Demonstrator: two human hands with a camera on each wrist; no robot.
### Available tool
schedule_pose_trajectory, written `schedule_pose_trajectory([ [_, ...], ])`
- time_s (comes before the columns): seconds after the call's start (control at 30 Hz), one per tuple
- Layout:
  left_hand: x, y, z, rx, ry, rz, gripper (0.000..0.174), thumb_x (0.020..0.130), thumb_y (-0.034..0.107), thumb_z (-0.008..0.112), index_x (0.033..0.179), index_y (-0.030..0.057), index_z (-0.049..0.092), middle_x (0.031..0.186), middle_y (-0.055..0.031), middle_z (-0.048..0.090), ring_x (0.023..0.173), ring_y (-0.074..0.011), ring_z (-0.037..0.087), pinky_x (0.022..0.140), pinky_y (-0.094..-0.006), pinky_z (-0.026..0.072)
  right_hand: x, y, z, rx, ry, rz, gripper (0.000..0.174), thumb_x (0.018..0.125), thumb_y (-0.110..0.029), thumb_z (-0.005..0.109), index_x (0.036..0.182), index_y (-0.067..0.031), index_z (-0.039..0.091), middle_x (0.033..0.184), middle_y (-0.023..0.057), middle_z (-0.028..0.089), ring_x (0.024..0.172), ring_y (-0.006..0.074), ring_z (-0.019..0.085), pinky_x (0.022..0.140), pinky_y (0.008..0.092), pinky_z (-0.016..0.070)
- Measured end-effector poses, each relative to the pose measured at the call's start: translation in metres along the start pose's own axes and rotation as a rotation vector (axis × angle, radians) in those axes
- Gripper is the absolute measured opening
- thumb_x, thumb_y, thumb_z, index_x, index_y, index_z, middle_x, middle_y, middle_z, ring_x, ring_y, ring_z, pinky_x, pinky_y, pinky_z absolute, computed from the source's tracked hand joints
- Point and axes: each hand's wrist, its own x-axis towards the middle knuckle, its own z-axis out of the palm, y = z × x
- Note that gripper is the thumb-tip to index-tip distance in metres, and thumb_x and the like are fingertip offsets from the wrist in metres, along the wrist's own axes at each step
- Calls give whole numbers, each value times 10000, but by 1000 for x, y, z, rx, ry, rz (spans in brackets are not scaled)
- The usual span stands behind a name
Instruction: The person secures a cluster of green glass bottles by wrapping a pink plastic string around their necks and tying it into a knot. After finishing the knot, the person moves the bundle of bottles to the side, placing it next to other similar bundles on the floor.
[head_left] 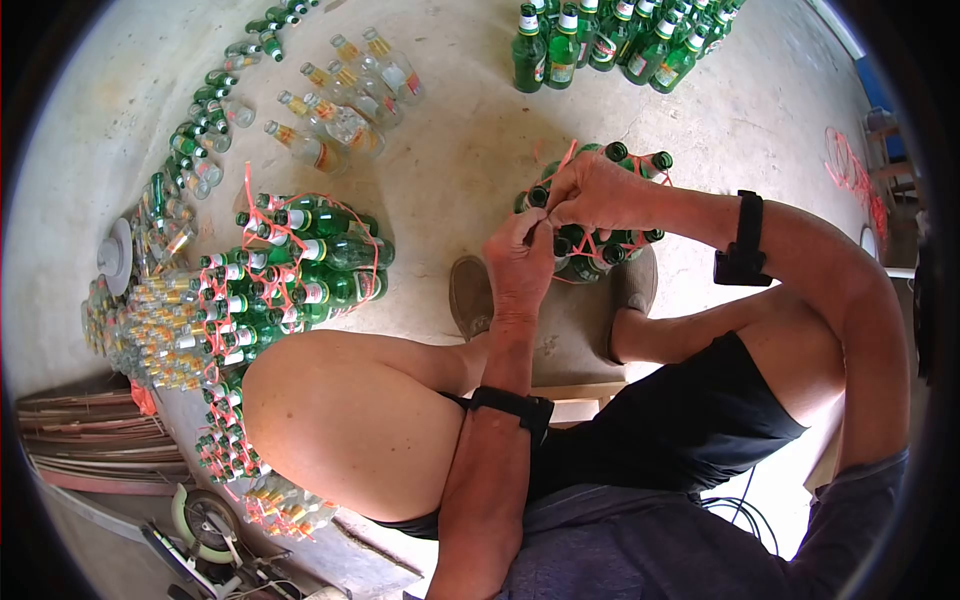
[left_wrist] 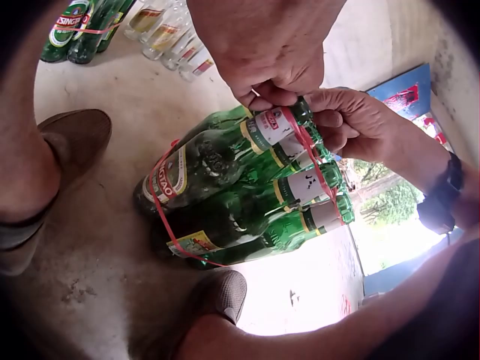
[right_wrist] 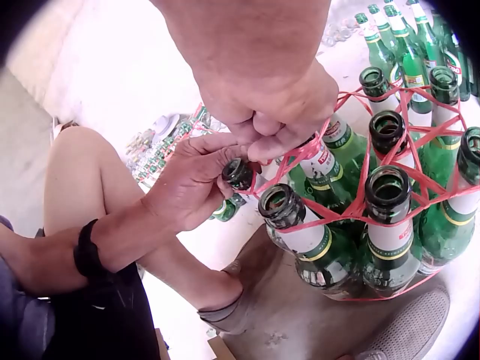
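A bundle of green bottles (head_left: 580, 265) stands upright on the floor between the feet, with red twine (right_wrist: 360, 206) wound around the necks and a loop (left_wrist: 161, 217) lower round the bodies. At the bundle's left side both hands meet by a bottle neck. The left hand (head_left: 522, 262) (right_wrist: 187, 184) has its fingers curled and pinches at the twine beside a bottle mouth (right_wrist: 238, 174). The right hand (head_left: 600, 195) (left_wrist: 360, 124) pinches there too, its fingertips touching the left's. The twine between the fingertips is mostly hidden.
Tied green bottles (head_left: 320, 250) stand at the left, near clear bottles (head_left: 345, 125). More green bottles (head_left: 650, 50) stand beyond the bundle. Red twine (head_left: 850, 170) lies on the floor at the right. Shoes (head_left: 470, 295) flank the bundle.
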Motion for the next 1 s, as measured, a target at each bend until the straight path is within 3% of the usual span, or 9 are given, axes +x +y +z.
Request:
schedule_pose_trajectory([
  [0.4, -3, 3, 0, -144, 0, -153, 113, 923, -3, 706, 1017, -41, 756, 824, -50, 735, 748, -60, 634, 664, -247, 524, 2, 3, -1, -23, -33, -38, 170, 882, -140, 715, 886, 30, 717, 658, 25, 634, 512, 95, 603, 436, 268, 497],
  [0.5, -2, 2, 0, -162, -13, -140, 120, 968, 36, 723, 1054, -36, 767, 847, -24, 733, 709, -52, 627, 583, -227, 525, 3, 4, -1, -56, -41, -30, 178, 888, -151, 698, 900, 26, 714, 659, 25, 626, 510, 98, 596, 432, 272, 491],
  [0.7, -3, 14, -4, -231, -62, -241, 137, 980, 40, 708, 1083, -29, 766, 897, -40, 759, 773, -62, 677, 609, -231, 568, 5, 5, -2, -91, -37, 1, 195, 885, -163, 653, 907, 21, 714, 662, 35, 616, 516, 109, 597, 435, 278, 501],
  [0.8, -2, 8, -2, -232, -52, -202, 141, 978, 38, 711, 1087, -30, 767, 893, -38, 756, 758, -63, 670, 609, -231, 566, 5, 4, -5, -87, -59, 3, 200, 882, -164, 647, 913, 20, 717, 672, 40, 617, 528, 111, 604, 440, 280, 510],
  [0.9, -3, 8, 2, -258, 9, -200, 90, 919, -3, 717, 993, -34, 757, 783, -26, 716, 709, -59, 622, 646, -237, 512, 6, 5, -6, -65, -69, -2, 194, 880, -157, 653, 918, 20, 723, 688, 42, 627, 544, 110, 613, 446, 280, 518],
  [1.0, -3, 9, 2, -130, 15, -149, 92, 911, 3, 722, 988, -33, 757, 793, -58, 734, 715, -73, 651, 662, -248, 525, 6, 6, -6, -45, -60, 15, 185, 874, -145, 665, 919, 21, 733, 698, 44, 637, 553, 106, 616, 451, 276, 523],
])
